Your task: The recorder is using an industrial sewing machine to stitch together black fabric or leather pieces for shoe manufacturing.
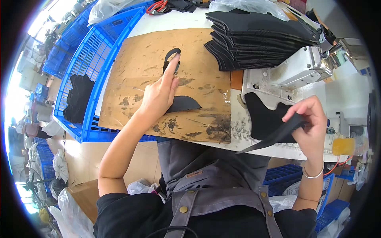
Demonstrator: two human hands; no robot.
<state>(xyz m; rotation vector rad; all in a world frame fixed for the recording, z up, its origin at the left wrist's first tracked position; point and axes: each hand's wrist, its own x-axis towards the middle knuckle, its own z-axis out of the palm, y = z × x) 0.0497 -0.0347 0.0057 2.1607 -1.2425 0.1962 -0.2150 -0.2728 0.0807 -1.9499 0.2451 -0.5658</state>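
Observation:
On a stained brown cardboard sheet point(131, 79), my left hand point(158, 95) has its index finger stretched forward. That fingertip is against a narrow, curved black strip point(166, 59) that bends into a loop. A flat black cut piece point(184, 103) with a curved edge pokes out from beside my palm; part of it is hidden. My right hand point(309, 123) is closed on a long, tapering black cut piece point(274, 137), raised over the table's front edge. Behind it, another black cut piece point(262, 115) with a notched edge lies at the sewing machine point(293, 75).
A thick stack of black cut pieces point(258, 37) stands at the back right, by the machine. Left of the cardboard is a blue plastic crate point(85, 115), with more black pieces point(77, 99) inside. A ruler scale point(250, 137) runs along the table's front edge.

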